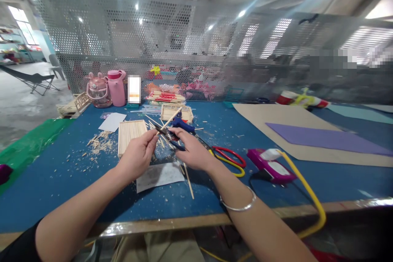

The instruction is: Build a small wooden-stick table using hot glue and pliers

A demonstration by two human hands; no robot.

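My left hand [138, 153] is closed on a thin wooden stick [172, 118], pinched between thumb and fingers and slanting up to the right. A pair of cutting pliers [177, 145] with dark blue handles is gripped in my right hand [194, 150], its jaws at the stick close to my left fingertips. Whether the jaws are closed on the stick I cannot make out. Beside my left hand lies a flat panel of wooden sticks [131, 133]. Just behind my hands are loose sticks, a blue glue gun [183, 125] and a shallow wooden frame [187, 115]. Beneath them lies a grey sheet [159, 177].
Wood scraps [100, 144] litter the blue table [92, 192]. Scissors [231, 159] and a purple power strip [272, 168] with a yellow cable are at right, before purple foam [322, 137]. Pink bottles [116, 89] and stick bundles [166, 97] stand near a perforated screen [123, 41].
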